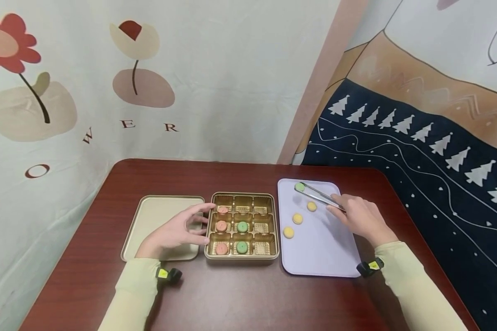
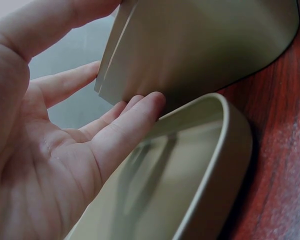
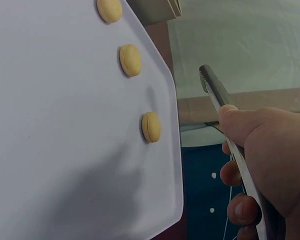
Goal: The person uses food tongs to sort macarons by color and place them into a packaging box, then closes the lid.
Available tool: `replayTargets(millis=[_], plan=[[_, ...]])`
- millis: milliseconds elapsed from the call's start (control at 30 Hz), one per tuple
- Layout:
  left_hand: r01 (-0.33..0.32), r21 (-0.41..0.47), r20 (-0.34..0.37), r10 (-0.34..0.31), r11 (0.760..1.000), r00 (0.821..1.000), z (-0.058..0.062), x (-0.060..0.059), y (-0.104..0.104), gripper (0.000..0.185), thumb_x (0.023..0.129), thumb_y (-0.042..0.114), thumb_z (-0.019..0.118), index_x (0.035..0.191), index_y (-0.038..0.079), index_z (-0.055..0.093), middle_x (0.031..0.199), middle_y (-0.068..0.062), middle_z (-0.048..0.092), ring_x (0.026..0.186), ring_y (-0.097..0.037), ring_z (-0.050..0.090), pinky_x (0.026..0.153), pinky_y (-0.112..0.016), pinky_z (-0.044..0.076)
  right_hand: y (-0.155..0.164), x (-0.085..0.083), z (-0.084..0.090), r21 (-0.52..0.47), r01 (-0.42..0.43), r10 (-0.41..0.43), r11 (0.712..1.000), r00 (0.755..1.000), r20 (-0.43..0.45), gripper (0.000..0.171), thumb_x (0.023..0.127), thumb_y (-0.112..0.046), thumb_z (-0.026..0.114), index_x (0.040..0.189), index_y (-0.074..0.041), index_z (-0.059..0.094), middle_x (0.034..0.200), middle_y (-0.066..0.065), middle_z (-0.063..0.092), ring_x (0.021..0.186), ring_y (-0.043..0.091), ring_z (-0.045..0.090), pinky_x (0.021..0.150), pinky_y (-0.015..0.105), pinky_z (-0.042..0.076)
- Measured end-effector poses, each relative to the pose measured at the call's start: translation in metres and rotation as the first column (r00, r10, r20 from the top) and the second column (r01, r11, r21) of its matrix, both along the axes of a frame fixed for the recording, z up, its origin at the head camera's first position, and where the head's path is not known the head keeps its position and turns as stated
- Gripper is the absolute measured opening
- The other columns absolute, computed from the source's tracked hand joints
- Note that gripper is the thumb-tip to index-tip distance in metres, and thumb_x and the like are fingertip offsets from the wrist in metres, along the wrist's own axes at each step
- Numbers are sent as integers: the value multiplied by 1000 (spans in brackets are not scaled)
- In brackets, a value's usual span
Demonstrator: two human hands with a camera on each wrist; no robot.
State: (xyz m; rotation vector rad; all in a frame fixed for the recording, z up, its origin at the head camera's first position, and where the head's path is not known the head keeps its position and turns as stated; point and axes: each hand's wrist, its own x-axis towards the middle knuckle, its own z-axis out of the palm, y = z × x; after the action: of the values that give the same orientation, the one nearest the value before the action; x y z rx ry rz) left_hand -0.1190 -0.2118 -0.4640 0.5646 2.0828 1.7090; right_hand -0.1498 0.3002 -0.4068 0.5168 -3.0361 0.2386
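My right hand [image 1: 365,218] grips metal tongs [image 1: 316,195] above the far part of the lilac tray [image 1: 323,257]. A green macaron [image 1: 300,186] shows between the tong tips in the head view; in the right wrist view it is out of sight. Three yellow macarons [image 1: 297,218] lie in a slanting row on the tray. My left hand [image 1: 176,232] rests its fingertips against the left side of a gold divided box [image 1: 242,258], fingers extended. Pink macarons [image 1: 221,248] occupy the box's left column, and two green macarons [image 1: 242,248] sit in the middle column.
A shallow gold lid [image 1: 161,211] lies left of the box, partly under my left hand and forearm. Everything stands on a dark red wooden table [image 1: 248,299]. Printed cloth [image 1: 232,92] hangs behind the table's far edge.
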Motion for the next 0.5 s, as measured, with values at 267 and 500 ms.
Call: replayTargets(millis=[267, 500], plan=[[1, 14, 7, -2, 1000, 1000, -1, -1, 0, 100, 80, 2, 89, 161, 0, 31, 156, -26, 42, 134, -45, 50, 110, -46, 55, -18, 0, 4, -19, -42, 42, 999, 999, -6, 51, 99, -39, 73, 140, -9, 67, 106, 11, 76, 80, 21, 59, 63, 31, 52], [3, 4, 12, -3, 1000, 1000, -1, -1, 1, 100, 79, 3, 90, 162, 4, 33, 159, -22, 39, 137, -47, 49, 111, -46, 54, -54, -2, 4, -30, -177, 175, 984, 982, -72, 41, 96, -37, 78, 130, -14, 72, 82, -3, 67, 70, 14, 53, 54, 25, 45]])
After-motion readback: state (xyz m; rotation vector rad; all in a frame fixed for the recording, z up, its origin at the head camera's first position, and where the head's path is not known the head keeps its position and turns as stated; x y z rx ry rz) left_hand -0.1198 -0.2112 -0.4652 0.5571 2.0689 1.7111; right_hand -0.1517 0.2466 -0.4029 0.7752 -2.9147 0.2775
